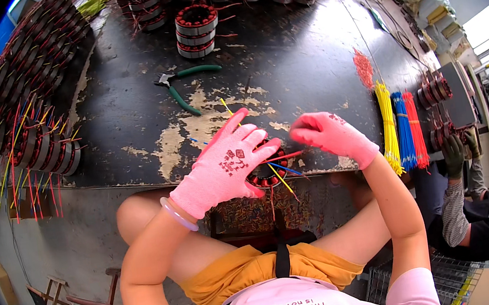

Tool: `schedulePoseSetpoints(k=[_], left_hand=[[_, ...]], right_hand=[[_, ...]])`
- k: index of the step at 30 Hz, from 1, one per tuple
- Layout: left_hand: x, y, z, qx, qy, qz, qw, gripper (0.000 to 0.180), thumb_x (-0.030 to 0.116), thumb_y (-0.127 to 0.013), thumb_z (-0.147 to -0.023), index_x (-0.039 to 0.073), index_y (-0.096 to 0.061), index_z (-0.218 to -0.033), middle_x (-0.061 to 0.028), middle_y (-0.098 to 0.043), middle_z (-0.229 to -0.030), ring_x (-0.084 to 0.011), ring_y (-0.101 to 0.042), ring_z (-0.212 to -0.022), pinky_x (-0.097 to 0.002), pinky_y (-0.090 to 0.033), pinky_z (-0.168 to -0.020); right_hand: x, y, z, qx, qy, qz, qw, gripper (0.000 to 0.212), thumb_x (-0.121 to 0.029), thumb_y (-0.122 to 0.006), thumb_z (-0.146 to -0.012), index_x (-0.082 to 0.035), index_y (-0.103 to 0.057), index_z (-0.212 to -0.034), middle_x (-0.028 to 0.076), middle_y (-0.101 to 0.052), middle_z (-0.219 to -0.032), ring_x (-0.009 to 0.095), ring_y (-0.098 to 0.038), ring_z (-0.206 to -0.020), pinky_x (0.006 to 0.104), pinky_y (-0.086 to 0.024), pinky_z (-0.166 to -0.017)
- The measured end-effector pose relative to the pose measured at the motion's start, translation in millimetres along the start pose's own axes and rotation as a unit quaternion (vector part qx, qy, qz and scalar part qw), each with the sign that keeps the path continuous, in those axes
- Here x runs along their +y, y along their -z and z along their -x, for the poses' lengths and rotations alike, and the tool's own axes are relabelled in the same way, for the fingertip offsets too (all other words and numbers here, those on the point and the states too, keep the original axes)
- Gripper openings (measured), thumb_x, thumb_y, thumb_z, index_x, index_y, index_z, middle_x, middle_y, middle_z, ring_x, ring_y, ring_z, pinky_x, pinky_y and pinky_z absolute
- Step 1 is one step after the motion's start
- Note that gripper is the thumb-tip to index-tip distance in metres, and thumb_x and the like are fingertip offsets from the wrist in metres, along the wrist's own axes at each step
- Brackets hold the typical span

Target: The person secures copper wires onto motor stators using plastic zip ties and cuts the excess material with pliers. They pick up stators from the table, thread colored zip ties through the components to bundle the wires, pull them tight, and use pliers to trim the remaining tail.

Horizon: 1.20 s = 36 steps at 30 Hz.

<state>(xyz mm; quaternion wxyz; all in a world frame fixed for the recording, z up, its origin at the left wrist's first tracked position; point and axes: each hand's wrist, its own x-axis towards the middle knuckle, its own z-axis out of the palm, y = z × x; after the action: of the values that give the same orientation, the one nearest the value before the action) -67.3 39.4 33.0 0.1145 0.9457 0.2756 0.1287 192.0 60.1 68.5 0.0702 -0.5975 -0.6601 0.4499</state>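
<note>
A ring-shaped motor stator [266, 182] with red windings is at the table's front edge, in front of me. Yellow, blue and red wires stick out of it. My left hand [227, 164], in a pink glove, lies over its left side, thumb toward me and fingers across the far side, gripping it. My right hand [335, 134], also gloved in pink, hovers just right of the stator. Its fingers are curled together near a red wire end [294, 154]; whatever they pinch is hidden. Beyond my left hand lie green-handled cutting pliers [177, 90], jaws to the left.
Bundles of yellow [388, 127], blue [403, 131] and red wires [416, 130] lie at right. A short stator stack [196, 32] stands farther back. Many stators [29, 63] fill the left side, some with wires [46, 147]. A co-worker's gloved hand [454, 156] is at far right.
</note>
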Motion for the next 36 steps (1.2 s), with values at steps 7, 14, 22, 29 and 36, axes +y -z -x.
schedulePoseSetpoints(k=[7, 14, 22, 29, 36], left_hand=[[2, 0, -7, -0.025, 0.006, -0.029, 0.999, 0.09, 0.054, -0.085, -0.065, 0.016, -0.058, -0.142, -0.0119, -0.052, -0.14, -0.0311, -0.043, -0.138, -0.053, -0.021, -0.127], [-1, -1, 7, 0.024, 0.007, -0.049, 0.999, 0.092, 0.062, -0.081, -0.064, 0.018, -0.059, -0.141, -0.0133, -0.056, -0.123, -0.034, -0.045, -0.132, -0.0564, -0.017, -0.128], [-2, -5, 11, 0.061, 0.015, -0.054, 0.997, 0.093, 0.065, -0.08, -0.064, 0.017, -0.058, -0.14, -0.0098, -0.057, -0.107, -0.0308, -0.053, -0.118, -0.0575, -0.017, -0.127], [-2, -6, -8, 0.022, 0.006, 0.027, 0.999, 0.094, 0.053, -0.085, -0.063, 0.005, -0.057, -0.138, -0.0148, -0.061, -0.127, -0.0321, -0.053, -0.128, -0.0552, -0.022, -0.124], [-9, 10, -22, -0.015, 0.038, -0.02, 0.999, 0.1, 0.04, -0.09, -0.058, 0.012, -0.054, -0.147, -0.0131, -0.055, -0.145, -0.0375, -0.043, -0.142, -0.055, -0.022, -0.127]], right_hand=[[-103, -61, -155, 0.139, 0.156, 0.394, 0.895, 0.11, -0.08, -0.061, -0.081, 0.009, -0.045, -0.143, 0.025, -0.05, -0.145, 0.041, -0.047, -0.136, 0.0489, -0.04, -0.112], [-130, -67, -193, 0.04, 0.122, 0.453, 0.882, 0.091, -0.07, -0.073, -0.071, 0.003, -0.061, -0.126, 0.021, -0.06, -0.128, 0.035, -0.063, -0.118, 0.0437, -0.053, -0.098], [-49, -2, -117, -0.081, 0.072, -0.281, 0.953, 0.055, -0.046, -0.058, -0.097, 0.001, -0.064, -0.125, 0.015, -0.071, -0.11, 0.026, -0.072, -0.098, 0.0384, -0.058, -0.091], [75, 9, 42, -0.089, -0.029, -0.556, 0.826, 0.048, -0.035, -0.048, -0.105, -0.001, -0.053, -0.138, 0.01, -0.071, -0.101, 0.023, -0.071, -0.081, 0.0393, -0.059, -0.072], [101, -26, 94, -0.152, -0.072, -0.533, 0.829, 0.053, -0.04, -0.059, -0.105, -0.001, -0.048, -0.139, 0.01, -0.067, -0.109, 0.02, -0.071, -0.09, 0.0371, -0.06, -0.083]])
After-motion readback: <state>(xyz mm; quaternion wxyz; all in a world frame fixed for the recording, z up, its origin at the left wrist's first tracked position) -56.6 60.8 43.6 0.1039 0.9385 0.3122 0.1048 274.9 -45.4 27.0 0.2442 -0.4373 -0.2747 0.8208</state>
